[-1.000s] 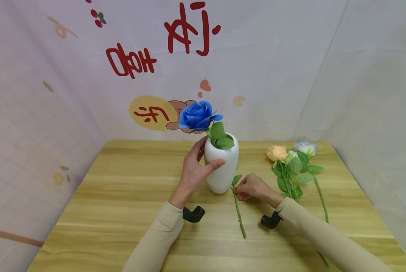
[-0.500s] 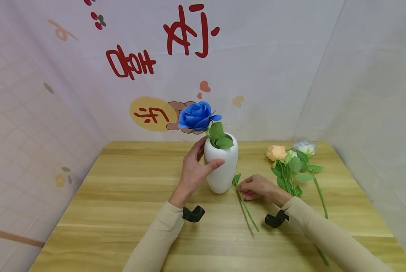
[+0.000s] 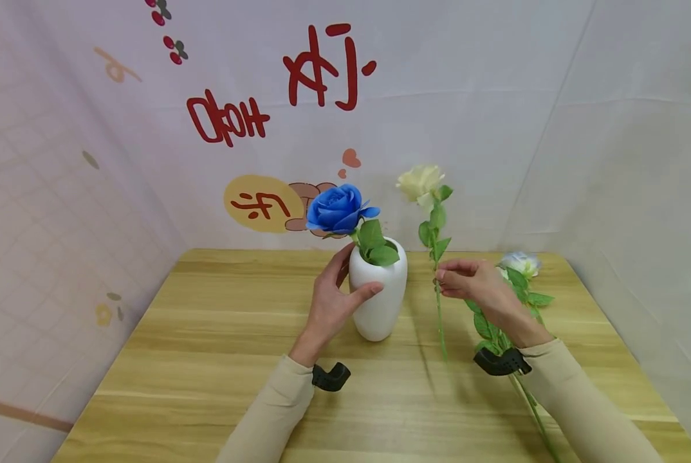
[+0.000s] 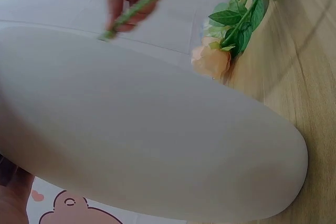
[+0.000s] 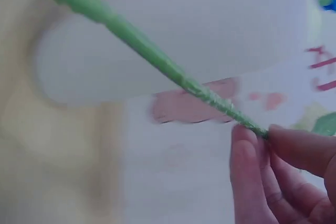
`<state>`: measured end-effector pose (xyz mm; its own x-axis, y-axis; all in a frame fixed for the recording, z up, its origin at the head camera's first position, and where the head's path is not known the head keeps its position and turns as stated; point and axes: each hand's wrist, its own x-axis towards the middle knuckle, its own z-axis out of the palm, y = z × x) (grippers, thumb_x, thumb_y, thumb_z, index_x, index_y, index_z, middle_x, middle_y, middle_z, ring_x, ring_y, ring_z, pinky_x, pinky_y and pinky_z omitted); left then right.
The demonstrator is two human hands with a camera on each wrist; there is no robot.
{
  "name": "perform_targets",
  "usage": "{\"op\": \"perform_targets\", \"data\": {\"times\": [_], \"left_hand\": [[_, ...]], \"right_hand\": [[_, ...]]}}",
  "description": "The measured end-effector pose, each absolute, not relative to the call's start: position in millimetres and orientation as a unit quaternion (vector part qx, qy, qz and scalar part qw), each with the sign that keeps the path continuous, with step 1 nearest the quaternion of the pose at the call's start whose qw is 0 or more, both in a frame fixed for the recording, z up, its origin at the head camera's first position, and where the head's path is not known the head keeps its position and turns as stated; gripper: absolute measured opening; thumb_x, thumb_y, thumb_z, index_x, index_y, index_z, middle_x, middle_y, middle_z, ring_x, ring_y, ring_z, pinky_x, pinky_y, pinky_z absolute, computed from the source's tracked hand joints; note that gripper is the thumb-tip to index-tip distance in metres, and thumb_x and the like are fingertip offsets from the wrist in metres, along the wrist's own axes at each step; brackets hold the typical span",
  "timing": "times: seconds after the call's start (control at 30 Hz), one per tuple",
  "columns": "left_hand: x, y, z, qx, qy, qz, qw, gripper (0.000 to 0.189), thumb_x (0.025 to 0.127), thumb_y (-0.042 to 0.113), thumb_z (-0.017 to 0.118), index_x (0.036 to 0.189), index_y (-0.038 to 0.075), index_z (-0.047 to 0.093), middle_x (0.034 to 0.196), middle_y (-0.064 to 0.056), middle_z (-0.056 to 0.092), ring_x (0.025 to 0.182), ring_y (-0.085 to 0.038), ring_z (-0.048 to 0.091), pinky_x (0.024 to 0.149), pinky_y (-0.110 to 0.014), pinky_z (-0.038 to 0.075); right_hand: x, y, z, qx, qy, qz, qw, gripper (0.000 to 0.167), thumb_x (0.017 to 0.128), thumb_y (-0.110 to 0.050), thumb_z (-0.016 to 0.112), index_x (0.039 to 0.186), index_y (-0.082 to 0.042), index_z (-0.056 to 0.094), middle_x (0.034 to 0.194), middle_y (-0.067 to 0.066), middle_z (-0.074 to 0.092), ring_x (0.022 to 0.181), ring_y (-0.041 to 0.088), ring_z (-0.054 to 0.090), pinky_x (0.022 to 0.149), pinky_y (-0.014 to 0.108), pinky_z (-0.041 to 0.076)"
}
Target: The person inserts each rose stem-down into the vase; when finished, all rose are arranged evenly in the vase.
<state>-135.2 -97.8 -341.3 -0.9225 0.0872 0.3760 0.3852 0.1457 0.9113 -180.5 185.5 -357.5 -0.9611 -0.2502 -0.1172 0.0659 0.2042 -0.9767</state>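
Note:
A white vase stands upright on the table, with a blue rose leaning left out of its mouth. My left hand grips the vase from the left, thumb across the front and fingers round the back. To the right of the vase, my right hand pinches a cream-white rose by its green stem. The rose is upright, bloom on top, apart from the vase. In the right wrist view, the stem runs from between thumb and fingers across in front of the vase.
On the right of the wooden table lie more roses, a pale blue-white one and a peach one, partly behind my right arm. A printed cloth wall rises behind the table. Each wrist wears a black camera mount.
My right hand has lifted the cream rose off the table, moved up and right, and turned it upright. The left hand has kept its grip on the vase; the head view has tilted up slightly.

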Motion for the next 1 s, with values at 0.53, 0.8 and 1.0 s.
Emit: {"op": "perform_targets", "data": {"times": [0.53,0.8,1.0], "left_hand": [[-133,-101,-349,-0.163,-0.745,-0.636,0.118,0.071,0.086,0.014,0.076,0.146,0.005,0.041,0.143,-0.010,0.049,0.128,-0.023,0.051,0.106,-0.034,0.040],[-138,-100,-350,-0.169,-0.739,-0.641,0.119,0.071,0.085,0.015,0.077,0.146,0.006,0.041,0.144,-0.009,0.048,0.128,-0.023,0.050,0.107,-0.037,0.039],[-155,-100,-375,-0.177,-0.736,-0.639,0.134,0.076,0.082,0.046,0.076,0.146,0.022,0.043,0.142,0.004,0.050,0.126,-0.013,0.052,0.105,-0.031,0.041]], "right_hand": [[-176,153,-241,-0.147,0.626,-0.756,-0.123,0.032,0.086,-0.009,0.074,0.109,0.010,0.063,0.094,0.016,0.070,0.084,0.024,0.069,0.080,0.031,0.057],[-189,135,-217,-0.143,0.544,-0.809,-0.171,0.034,0.080,-0.005,0.079,0.106,0.011,0.065,0.092,0.021,0.069,0.083,0.030,0.067,0.081,0.034,0.057],[-197,121,-217,-0.142,0.513,-0.830,-0.169,0.033,0.079,-0.004,0.080,0.104,0.011,0.065,0.091,0.021,0.069,0.081,0.029,0.068,0.081,0.035,0.057]]}}
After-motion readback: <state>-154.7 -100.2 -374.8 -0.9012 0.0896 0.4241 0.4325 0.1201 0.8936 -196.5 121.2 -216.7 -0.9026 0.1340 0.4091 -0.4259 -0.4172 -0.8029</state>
